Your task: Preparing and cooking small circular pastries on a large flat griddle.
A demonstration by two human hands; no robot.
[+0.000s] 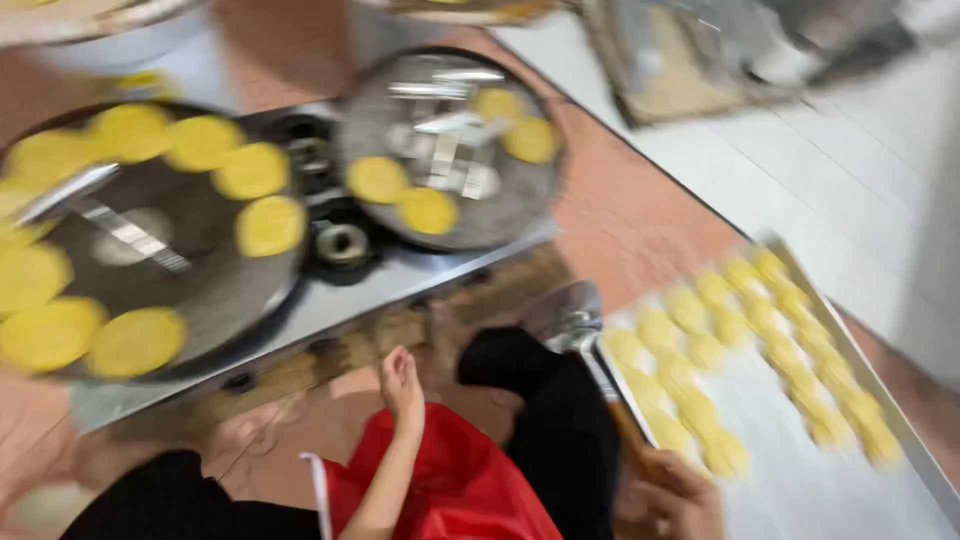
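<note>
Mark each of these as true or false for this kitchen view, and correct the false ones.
1. The right hand holds a wooden-handled spatula. True.
2. The left hand grips a yellow cake. False: it is open and empty, held above the red apron.
3. The metal tray holds rows of pale yellow dough pieces. True.
4. The left round griddle is bare. False: yellow round cakes ring its edge.
5. The right round griddle carries more cakes than the left one. False: it carries only about four.
</note>
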